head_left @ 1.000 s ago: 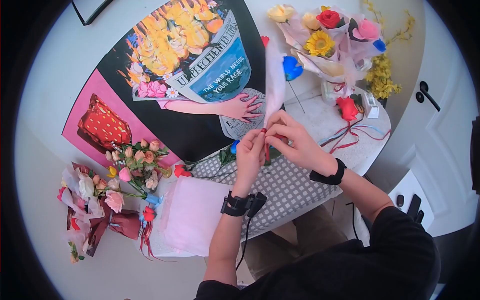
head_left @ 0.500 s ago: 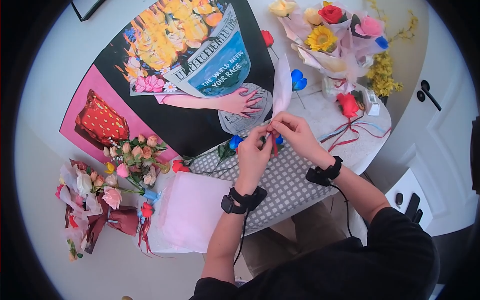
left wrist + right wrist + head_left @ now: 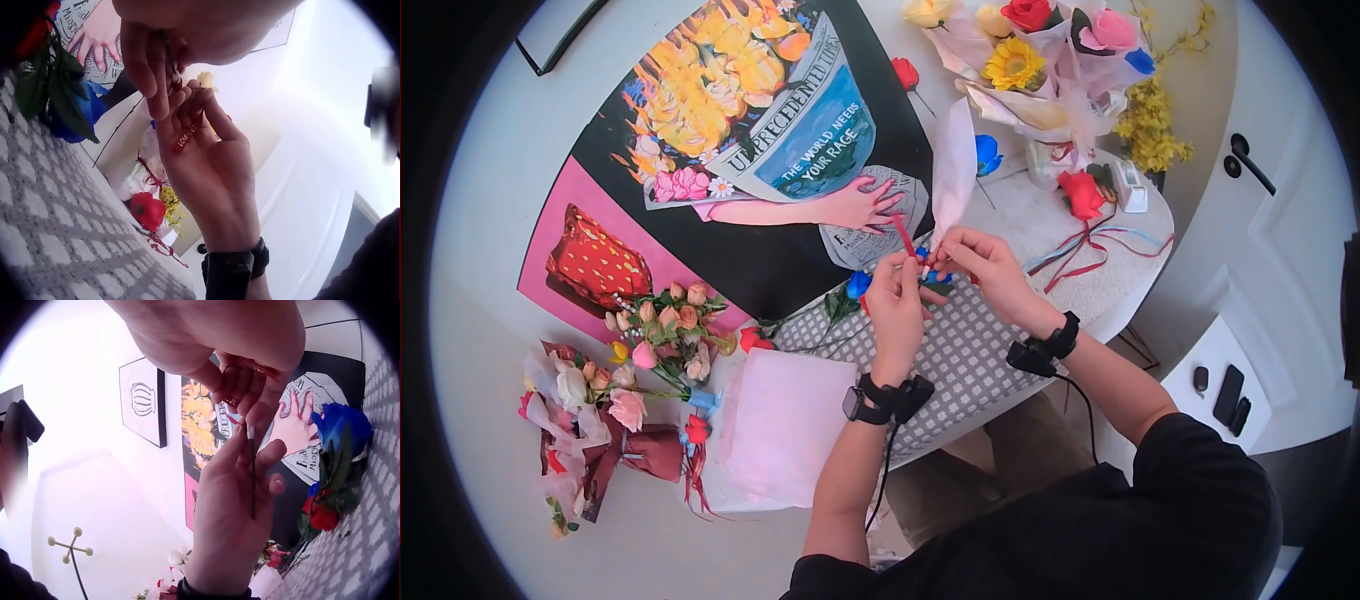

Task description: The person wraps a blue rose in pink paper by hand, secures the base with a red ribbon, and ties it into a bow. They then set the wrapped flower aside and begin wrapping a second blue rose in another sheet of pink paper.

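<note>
Both hands meet over the gray patterned cloth, at the gathered lower end of a pale pink paper wrap [image 3: 953, 165] that stands upright. My left hand [image 3: 897, 310] pinches a red ribbon [image 3: 905, 237], one end of which sticks up past the fingertips. A thin dark stem [image 3: 253, 481] with a white tip runs along the left palm in the right wrist view. My right hand [image 3: 990, 270] pinches at the base of the wrap, fingertips close to the left ones. Across the right palm lies a lettered red ribbon end [image 3: 187, 136]. The knot area is hidden by fingers.
A stack of pale pink sheets [image 3: 790, 425] lies at the left of the table. Blue roses [image 3: 858, 285] and a red rose [image 3: 755, 339] rest behind the cloth [image 3: 960, 390]. A wrapped bouquet [image 3: 1040, 80] stands back right, near a red rose with ribbons [image 3: 1082, 195].
Both hands have come down slightly and the fingertips parted a little. The wrap has lowered with them. A ribbon end that hung below the hands now points up beside the wrap.
</note>
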`<state>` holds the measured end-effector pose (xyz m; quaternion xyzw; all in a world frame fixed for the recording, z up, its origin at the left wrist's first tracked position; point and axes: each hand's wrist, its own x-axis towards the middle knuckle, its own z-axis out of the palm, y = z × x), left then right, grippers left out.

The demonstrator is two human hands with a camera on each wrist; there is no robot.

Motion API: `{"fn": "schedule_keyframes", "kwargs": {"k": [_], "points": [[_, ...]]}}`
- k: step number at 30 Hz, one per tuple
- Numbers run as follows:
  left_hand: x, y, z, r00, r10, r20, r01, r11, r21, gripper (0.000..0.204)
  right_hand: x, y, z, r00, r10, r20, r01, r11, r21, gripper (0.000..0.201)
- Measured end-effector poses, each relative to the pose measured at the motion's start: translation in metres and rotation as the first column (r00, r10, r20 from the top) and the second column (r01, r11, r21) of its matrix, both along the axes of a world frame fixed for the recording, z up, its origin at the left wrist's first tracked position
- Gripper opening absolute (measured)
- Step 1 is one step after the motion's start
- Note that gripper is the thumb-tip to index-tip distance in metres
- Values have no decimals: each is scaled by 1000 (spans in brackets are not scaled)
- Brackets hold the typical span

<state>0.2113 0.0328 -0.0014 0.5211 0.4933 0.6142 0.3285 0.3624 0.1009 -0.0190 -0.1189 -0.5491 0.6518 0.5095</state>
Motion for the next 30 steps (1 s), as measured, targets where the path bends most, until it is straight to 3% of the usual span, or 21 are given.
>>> {"fn": "schedule_keyframes", "kwargs": {"k": [2, 10, 13, 17, 30], "points": [[-3, 2, -6, 998, -9, 63, 5, 999, 54, 22, 1, 0, 0, 1000, 12, -16, -12, 1000, -12, 22], [-4, 0, -5, 1000, 7, 6, -7, 1000, 29, 21, 10, -4, 3, 980, -81, 182, 64, 993, 97, 20], [-10, 6, -11, 1000, -4, 28, 3, 1000, 27, 21, 16, -3, 7, 973, -24, 230, 1, 995, 100, 20], [-12, 7, -12, 989, -82, 119, 81, 997, 16, 20, 19, -1, 8, 969, 13, 245, -46, 990, 130, 19], [-5, 5, -8, 991, -40, 124, 30, 996, 85, 17, 19, 3, 9, 960, 19, 280, -60, 988, 141, 21]]}}
